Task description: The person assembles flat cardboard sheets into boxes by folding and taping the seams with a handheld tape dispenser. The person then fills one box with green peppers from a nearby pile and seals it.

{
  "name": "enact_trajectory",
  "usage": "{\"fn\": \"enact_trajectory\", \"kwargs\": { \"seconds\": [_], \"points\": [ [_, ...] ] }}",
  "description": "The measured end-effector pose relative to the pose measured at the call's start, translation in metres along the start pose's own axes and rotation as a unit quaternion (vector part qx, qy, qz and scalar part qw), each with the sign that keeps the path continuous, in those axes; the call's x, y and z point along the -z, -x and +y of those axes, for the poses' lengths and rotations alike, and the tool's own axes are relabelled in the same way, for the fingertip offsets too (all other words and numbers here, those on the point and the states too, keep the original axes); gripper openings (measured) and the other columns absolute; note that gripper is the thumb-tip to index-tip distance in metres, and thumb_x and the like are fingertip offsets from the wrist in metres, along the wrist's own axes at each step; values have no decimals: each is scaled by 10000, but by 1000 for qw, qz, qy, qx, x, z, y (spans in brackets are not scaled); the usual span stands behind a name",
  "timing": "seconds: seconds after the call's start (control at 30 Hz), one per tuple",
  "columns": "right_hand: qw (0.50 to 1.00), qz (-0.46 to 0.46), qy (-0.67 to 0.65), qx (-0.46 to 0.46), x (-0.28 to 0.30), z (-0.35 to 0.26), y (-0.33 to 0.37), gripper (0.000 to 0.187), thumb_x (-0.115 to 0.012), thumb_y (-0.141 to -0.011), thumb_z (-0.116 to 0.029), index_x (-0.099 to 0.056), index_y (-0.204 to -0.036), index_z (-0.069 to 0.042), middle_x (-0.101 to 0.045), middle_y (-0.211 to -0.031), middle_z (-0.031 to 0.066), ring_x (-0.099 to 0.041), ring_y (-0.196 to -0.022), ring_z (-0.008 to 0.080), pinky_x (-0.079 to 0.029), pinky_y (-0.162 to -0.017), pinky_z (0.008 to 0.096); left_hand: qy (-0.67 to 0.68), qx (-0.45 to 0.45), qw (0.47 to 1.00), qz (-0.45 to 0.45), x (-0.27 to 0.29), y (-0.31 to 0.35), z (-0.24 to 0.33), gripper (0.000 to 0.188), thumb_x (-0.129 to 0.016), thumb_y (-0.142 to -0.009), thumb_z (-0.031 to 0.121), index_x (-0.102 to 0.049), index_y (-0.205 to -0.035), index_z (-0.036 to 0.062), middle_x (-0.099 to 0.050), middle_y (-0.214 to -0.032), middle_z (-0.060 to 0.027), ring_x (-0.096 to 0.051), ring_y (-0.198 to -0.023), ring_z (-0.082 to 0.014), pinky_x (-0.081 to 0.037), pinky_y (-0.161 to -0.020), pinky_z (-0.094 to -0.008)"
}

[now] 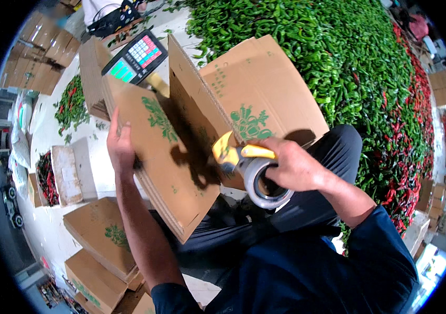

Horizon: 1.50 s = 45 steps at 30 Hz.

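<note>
A brown cardboard box with green vegetable prints stands partly unfolded before me, its panels spread in a V. Its left side shows several layers along the lower edge. My left hand grips that side's outer edge; some of its fingers are hidden. In my right hand is a tape dispenser with a yellow handle and a wide grey roll. The dispenser is just in front of the middle panel; whether it touches the cardboard I cannot tell. A broad printed panel leans away to the right.
Behind the box lies a digital scale with a lit display. A great heap of green peppers fills the right, edged by red peppers. More folded cartons lie at lower left, near an open white box.
</note>
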State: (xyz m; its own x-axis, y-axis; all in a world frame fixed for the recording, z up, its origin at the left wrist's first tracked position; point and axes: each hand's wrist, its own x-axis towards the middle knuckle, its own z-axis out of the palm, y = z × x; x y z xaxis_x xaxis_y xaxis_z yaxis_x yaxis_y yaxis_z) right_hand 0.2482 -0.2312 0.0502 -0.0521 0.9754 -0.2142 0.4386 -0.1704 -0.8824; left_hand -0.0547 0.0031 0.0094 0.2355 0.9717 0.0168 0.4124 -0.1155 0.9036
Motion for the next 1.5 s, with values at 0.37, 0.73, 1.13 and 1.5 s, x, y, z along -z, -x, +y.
{"fn": "enact_trajectory", "kwargs": {
  "seconds": [0.37, 0.73, 1.13, 1.5],
  "points": [
    [986, 100, -85, -108, 62, 65, 70, 555, -612, -693, 26, -613, -1248, 15, -709, -999, 94, -651, -928, 162, -514, -868, 298, -286, -154, 945, 24, -2, -6, -8, 407, -500, -894, -7, -627, -1280, -2, -400, -1533, -229, -416, -1402, -366, -338, -1150, -403],
    [713, 566, -210, -357, 223, 323, 70, 253, -757, -823, -216, -691, -903, 15, -640, -752, 73, -582, -617, 192, -436, -499, 370, -274, -122, 954, -8, -6, -9, 3, 424, -452, -916, 2, -571, -1322, -24, -343, -1578, -188, -317, -1465, -340, -239, -1200, -382],
    [938, 225, 211, -158, 196, 237, -31, 549, -658, -878, -343, -586, -1284, 19, -634, -1251, 226, -655, -1064, 361, -502, -959, 427, -255, -81, 963, -31, -3, -1, 11, 367, -466, -956, 16, -624, -1288, 23, -293, -1610, -171, -305, -1476, -316, -256, -1195, -376],
    [890, 83, 322, -313, 78, 230, -89, 429, -629, -909, -340, -621, -1183, -9, -580, -1310, 237, -568, -1225, 398, -480, -1014, 485, -290, -146, 945, -45, -13, -16, 6, 330, -475, -939, 99, -677, -1182, 6, -647, -1242, -206, -616, -1167, -331, -454, -1024, -371]
  ]
}}
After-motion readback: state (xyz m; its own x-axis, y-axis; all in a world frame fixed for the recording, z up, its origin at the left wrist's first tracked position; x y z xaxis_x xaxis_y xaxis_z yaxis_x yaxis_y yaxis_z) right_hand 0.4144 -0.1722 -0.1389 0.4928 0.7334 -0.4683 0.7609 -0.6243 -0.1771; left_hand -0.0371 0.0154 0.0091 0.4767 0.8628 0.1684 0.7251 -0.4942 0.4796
